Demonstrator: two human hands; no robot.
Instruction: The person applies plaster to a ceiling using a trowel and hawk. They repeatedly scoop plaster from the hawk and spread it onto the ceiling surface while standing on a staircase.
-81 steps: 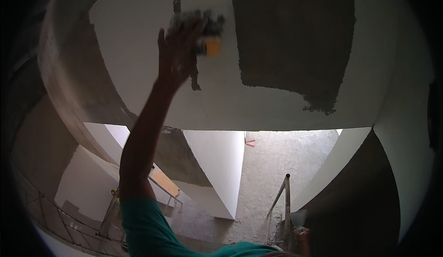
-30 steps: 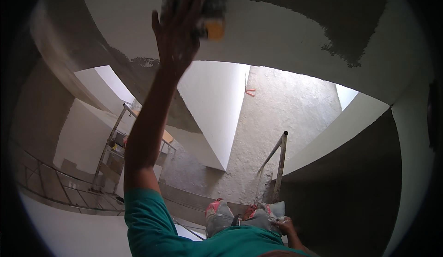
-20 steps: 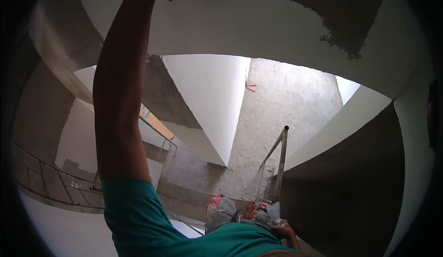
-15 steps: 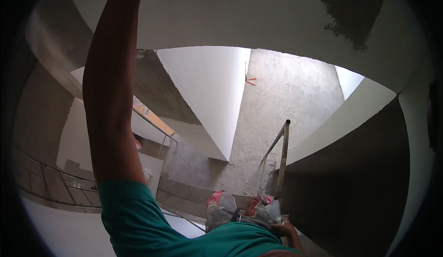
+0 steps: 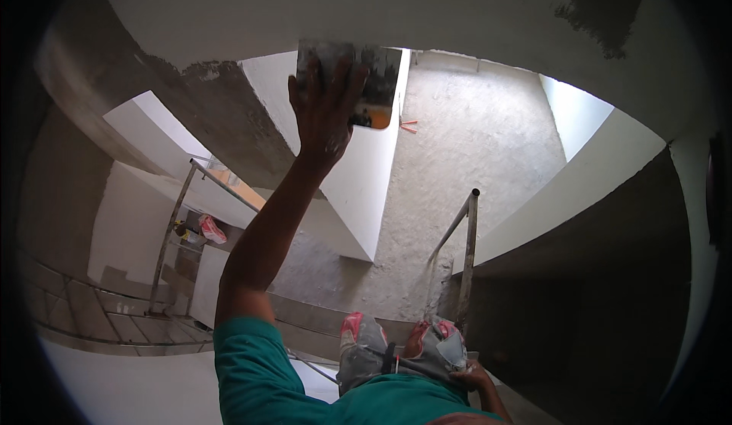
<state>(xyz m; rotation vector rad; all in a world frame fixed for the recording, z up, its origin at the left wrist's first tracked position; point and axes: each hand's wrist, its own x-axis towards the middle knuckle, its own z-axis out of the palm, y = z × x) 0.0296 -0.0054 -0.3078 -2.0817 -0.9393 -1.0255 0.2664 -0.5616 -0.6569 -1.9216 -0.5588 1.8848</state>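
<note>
My left hand (image 5: 328,108) is raised up front with its fingers stretched over the back of a wide, smeared plastering trowel (image 5: 380,85). Its upper edge meets the lower border of the pale plastered surface (image 5: 244,9) overhead. An orange-brown patch shows near its rounded corner. Low at my right side, my right hand (image 5: 474,379) is closed at the lower end of a pale flat blade (image 5: 452,351) that looks like a scraper. The handle is hidden in the fingers. My trousers are splashed with grey and red.
A metal rail post (image 5: 468,257) rises just ahead of my legs. To the left stands a metal frame (image 5: 174,230) with a pink-and-white bag (image 5: 212,229) near it. A white wedge-shaped wall (image 5: 358,204) hangs in the middle. Rough grey plaster (image 5: 473,135) lies beyond.
My left arm has swung down and to the right, bringing the left hand and the trowel into view. The right hand stays low by my hip. The view has shifted slightly.
</note>
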